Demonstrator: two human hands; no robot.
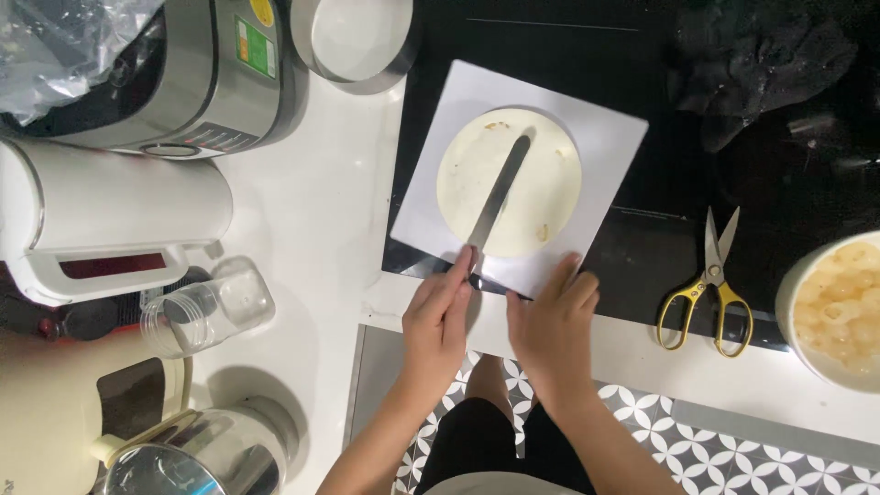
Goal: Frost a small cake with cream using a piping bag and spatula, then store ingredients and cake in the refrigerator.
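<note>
On the black cooktop (733,128), straight ahead of the person, a white square of paper (605,137) is lying with a pale round disc (550,174) at its middle. A long flat metal spatula (500,197) is lying across the disc, its long axis running from the near edge of the paper, just left of centre, away and slightly to the right, so the rounded tip is pointing at the far rim of the disc.

The left hand (438,321) is closing its fingers on the near end of the spatula, where the handle is hidden under the fingertips; how firm the grip is cannot be told. The right hand (553,316) is lying flat and open just beside it, fingertips pressing on the near edge of the paper, holding nothing. Both hands are sitting on the near side of the disc, so the disc is lying directly beyond them. The left hand is the nearer one to the blade.

Yellow-handled scissors (710,284) are lying well apart to the right, near a white bowl (796,289) of pale lumps. A cooker (197,78), a white kettle (119,215) and a clear jar (206,307) are standing on the white counter (321,211) to the left.
</note>
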